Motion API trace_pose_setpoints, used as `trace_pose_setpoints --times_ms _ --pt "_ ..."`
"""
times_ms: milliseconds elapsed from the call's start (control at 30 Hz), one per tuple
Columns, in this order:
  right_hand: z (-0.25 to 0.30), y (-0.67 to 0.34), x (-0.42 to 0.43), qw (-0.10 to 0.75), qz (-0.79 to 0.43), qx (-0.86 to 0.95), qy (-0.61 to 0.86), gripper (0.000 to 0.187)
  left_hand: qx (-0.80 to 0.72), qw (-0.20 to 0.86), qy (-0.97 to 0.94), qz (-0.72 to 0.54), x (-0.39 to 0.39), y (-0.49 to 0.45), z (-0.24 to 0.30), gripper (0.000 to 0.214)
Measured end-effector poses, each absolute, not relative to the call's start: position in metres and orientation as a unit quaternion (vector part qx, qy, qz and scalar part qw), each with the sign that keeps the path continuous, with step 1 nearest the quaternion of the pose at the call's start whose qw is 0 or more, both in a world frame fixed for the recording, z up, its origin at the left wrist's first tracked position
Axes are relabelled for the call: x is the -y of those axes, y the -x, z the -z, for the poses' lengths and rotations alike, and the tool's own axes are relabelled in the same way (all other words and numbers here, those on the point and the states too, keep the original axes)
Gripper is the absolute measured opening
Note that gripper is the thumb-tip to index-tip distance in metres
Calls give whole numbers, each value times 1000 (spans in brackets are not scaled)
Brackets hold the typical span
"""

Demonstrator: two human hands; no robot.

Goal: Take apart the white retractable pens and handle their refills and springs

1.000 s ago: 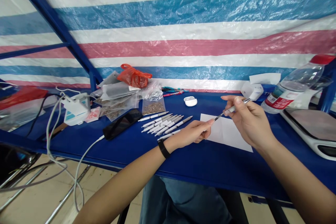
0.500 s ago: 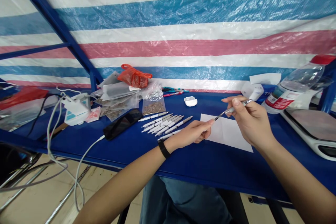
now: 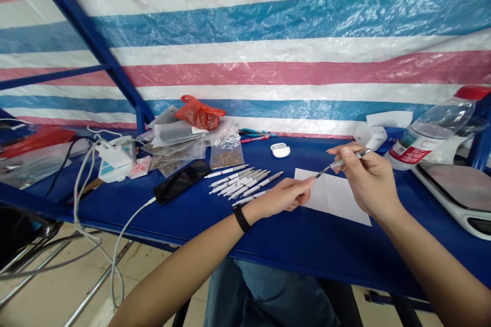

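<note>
My right hand [image 3: 362,176] is closed around a slim pen [image 3: 328,168] with a pale barrel, held slanting above a white sheet of paper [image 3: 341,199]. The pen's narrow dark end runs down to my left hand [image 3: 293,194], whose thumb and fingers pinch it. I cannot tell whether that dark end is a separate refill. Just left of my left hand, several white pens with grey ends [image 3: 245,182] lie side by side on the blue table [image 3: 291,245].
Left of the pens lies a black phone [image 3: 182,181] on a white cable. Behind are clear bags [image 3: 226,156] and a red plastic bag [image 3: 199,112]. A white earbud case [image 3: 280,150] sits mid-table. At right stand a bottle [image 3: 425,133] and a scale [image 3: 456,194].
The view has shifted slightly, so everything sits a little lower and further right. Both hands keep the same hold on the pen, with no clear movement between them.
</note>
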State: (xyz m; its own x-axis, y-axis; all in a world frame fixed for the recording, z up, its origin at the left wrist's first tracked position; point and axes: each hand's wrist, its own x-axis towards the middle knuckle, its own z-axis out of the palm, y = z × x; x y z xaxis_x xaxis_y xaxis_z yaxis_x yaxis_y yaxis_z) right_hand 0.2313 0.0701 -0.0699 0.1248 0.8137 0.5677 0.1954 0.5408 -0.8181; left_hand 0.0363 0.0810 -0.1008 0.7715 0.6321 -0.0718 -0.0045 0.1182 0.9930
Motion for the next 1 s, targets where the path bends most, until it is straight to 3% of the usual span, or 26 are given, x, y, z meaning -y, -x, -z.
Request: trace_pose_setpoints --times_ms 267,500,867,1000 --pt "61 -223 -68 645 -362 546 393 46 -248 705 -621 -234 -79 -37 97 63" --pt "55 -220 -67 629 -444 503 393 38 -254 703 -624 -229 -78 -36 96 64" --pt "59 -222 -67 613 -416 534 407 42 -254 700 -627 -230 -78 -37 95 64" --pt "61 -223 -66 578 -350 601 426 46 -248 699 -630 -230 -78 -36 95 62"
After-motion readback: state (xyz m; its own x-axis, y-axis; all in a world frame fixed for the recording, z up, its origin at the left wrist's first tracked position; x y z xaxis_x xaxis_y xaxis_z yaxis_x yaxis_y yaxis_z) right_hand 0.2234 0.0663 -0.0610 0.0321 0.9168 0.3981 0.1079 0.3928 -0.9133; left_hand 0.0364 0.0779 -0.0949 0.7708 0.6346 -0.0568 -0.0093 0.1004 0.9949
